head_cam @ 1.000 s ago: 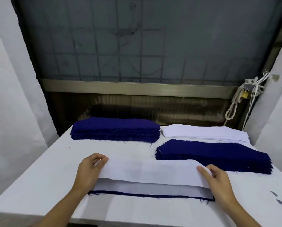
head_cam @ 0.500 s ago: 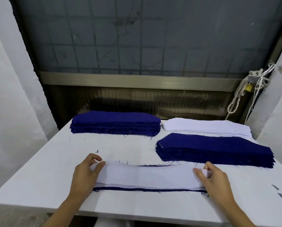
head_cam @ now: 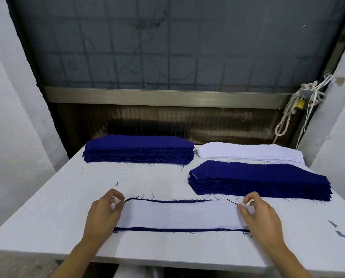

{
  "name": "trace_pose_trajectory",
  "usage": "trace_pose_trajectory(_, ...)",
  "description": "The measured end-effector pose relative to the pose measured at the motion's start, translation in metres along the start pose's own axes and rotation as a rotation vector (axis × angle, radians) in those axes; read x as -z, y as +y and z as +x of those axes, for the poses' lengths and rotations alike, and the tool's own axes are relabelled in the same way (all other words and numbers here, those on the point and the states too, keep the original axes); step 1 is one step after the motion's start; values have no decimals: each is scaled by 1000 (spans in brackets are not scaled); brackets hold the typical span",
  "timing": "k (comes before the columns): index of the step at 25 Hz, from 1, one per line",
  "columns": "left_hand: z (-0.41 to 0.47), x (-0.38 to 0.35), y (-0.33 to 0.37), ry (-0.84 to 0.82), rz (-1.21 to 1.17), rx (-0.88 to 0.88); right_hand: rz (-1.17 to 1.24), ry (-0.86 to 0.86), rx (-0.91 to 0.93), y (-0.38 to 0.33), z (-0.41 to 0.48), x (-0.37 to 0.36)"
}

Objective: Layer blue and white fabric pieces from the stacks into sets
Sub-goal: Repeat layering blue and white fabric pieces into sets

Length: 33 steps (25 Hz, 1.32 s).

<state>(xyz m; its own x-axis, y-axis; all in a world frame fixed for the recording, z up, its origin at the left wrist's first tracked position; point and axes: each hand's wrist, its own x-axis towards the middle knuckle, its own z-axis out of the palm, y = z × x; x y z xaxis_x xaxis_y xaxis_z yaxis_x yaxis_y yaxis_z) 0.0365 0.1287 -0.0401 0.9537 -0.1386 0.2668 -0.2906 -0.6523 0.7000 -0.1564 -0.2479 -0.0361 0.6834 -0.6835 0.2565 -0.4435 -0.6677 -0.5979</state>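
Note:
A white fabric piece [head_cam: 179, 214] lies flat on a blue piece [head_cam: 179, 230] near the table's front edge, with thin blue edges showing above and below it. My left hand [head_cam: 104, 213] pinches the white piece's left end between thumb and curled fingers. At the right end, my right hand [head_cam: 262, 218] pinches it the same way. Behind stand a thick blue stack [head_cam: 139, 149] at the back left, a white stack [head_cam: 247, 153] at the back right, and a second blue stack [head_cam: 257, 181] in front of the white one.
The white table [head_cam: 47, 207] carries loose blue threads around the stacks and two small dark scraps [head_cam: 336, 228] near its right edge. White walls close in on both sides. A rope with a padlock [head_cam: 300, 103] hangs at the back right, under a grilled window.
The white piece, held raised over the blue piece a second ago, has come down and now lies flat on it. Both hands stayed at its ends.

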Motion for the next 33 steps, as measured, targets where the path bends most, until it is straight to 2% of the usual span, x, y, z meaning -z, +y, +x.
trace_pose_trajectory(6, 1, -1, 1, -14, 6, 29, -78, 27, 101, -4, -2, 1)
trace_pose_trajectory(16, 3, -3, -2, 20, -79, 37, -106, 17, 40, 0, 5, -3)
trace_pose_trajectory(20, 12, 3, -2, -44, -58, 51, -82, -4, -3, -4, 13, 0)
trace_pose_trajectory(22, 28, 9, 5, -92, -5, 34, -61, 13, 9, -13, 24, 5)
trace_pose_trajectory(26, 77, 18, 32, -65, -1, -23, -63, 32, 107, -47, 61, 9)
trace_pose_trajectory(33, 184, 3, 71, -75, 55, -128, -59, -61, 218, -115, 134, -23)
